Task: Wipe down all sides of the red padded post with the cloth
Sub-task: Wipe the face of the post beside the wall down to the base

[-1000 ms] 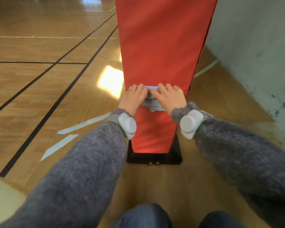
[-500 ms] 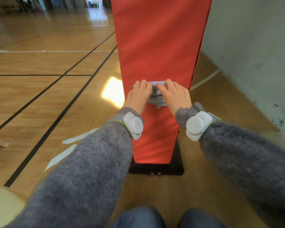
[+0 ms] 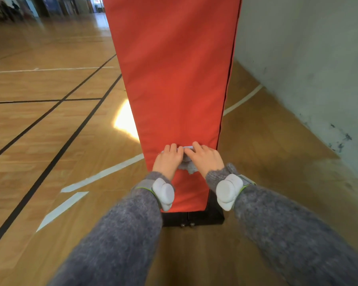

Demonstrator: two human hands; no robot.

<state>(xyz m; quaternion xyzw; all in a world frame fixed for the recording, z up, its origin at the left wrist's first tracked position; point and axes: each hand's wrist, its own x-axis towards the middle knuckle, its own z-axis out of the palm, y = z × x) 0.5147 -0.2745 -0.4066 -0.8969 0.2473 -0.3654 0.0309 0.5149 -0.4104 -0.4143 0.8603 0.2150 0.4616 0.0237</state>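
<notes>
Grey-sleeved arms [image 3: 116,234] reach forward; the left hand [image 3: 168,159] and right hand [image 3: 205,158] lie side by side, fingers seemingly laid flat rather than clenched, pressing a pale cloth [image 3: 187,167] against the near face of the red padded post [image 3: 174,79], low down above its black base [image 3: 194,218]; varnished gym floor [image 3: 50,120] stretches beyond.

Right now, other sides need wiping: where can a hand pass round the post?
Left of the post, open floor to the black lines. Right, a tighter strip before the wall. Left hand and right hand crowd the cloth.
</notes>
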